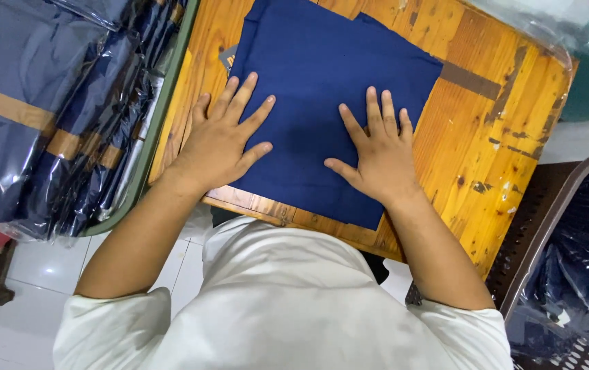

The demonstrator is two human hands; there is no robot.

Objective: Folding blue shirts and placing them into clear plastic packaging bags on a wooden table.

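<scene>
The folded blue cloth [322,103] runs long from frame bottom to top. The left hand [220,142] and right hand [376,154] lie flat on it, fingers spread wide.

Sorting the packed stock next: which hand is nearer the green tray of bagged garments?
Left. The left hand lies at the cloth's edge beside the tray; the right hand lies farther off.

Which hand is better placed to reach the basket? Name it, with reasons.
Right, probably. The right hand lies flat on the right half of the cloth, nearer the basket beside the table; the left hand rests on its left edge.
</scene>
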